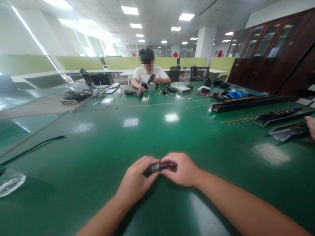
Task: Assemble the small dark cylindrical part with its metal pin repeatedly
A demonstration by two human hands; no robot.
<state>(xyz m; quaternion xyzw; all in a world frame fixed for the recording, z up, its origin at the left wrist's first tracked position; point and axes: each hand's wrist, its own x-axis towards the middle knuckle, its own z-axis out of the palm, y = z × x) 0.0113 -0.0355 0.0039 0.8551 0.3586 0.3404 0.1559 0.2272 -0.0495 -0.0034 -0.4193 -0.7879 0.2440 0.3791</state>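
Note:
A small dark cylindrical part (155,167), with a smooth grey section and a narrower ribbed section, lies level between my two hands, just above the green table (118,141). My left hand (137,173) is closed on its thicker left end, thumb below and fingers above. At the ribbed right end, my right hand (180,168) pinches it between thumb and fingers. Both ends are partly hidden by the fingers, and its exact kind does not show. The fingertips of the two hands nearly meet around it.
A person (150,73) across the table holds a power drill (151,78). Black metal channels (246,104) and thin brass-coloured rods (238,121) lie at right, near another person's hand (311,126). At left are a black cable (34,149) and a clear glass dish (12,183).

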